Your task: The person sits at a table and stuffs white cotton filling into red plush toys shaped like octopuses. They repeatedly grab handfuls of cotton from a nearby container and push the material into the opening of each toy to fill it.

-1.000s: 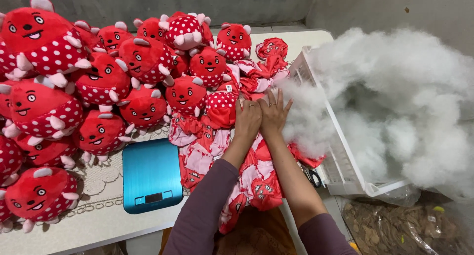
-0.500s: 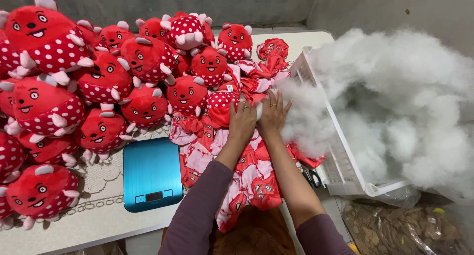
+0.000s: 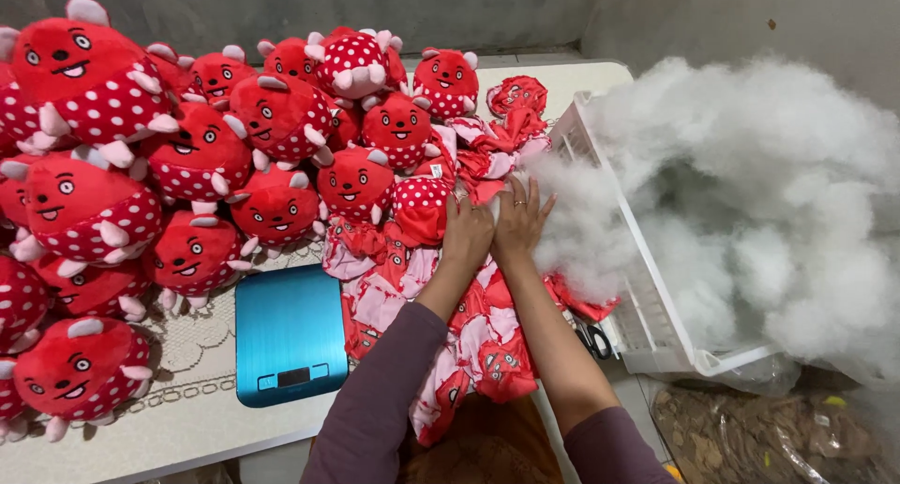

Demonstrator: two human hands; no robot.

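We see both hands flat on pile of unstuffed red skins (image 3: 441, 306), just left of white basket (image 3: 647, 325). Left hand (image 3: 467, 233) beside right hand (image 3: 518, 223), fingers spread, clamping nothing. White stuffing (image 3: 581, 231) touches right hand, nearer it.

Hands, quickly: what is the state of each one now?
Left hand: open, flat on the unstuffed toy skins.
Right hand: open, fingers spread, holding nothing.

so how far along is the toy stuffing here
Done: many stuffed red plush toys are piled on the table's left side. In hand: the left hand and right hand rest side by side on the heap of flat, unstuffed red skins. Left: that heap, with plenty of white stuffing in the white basket.
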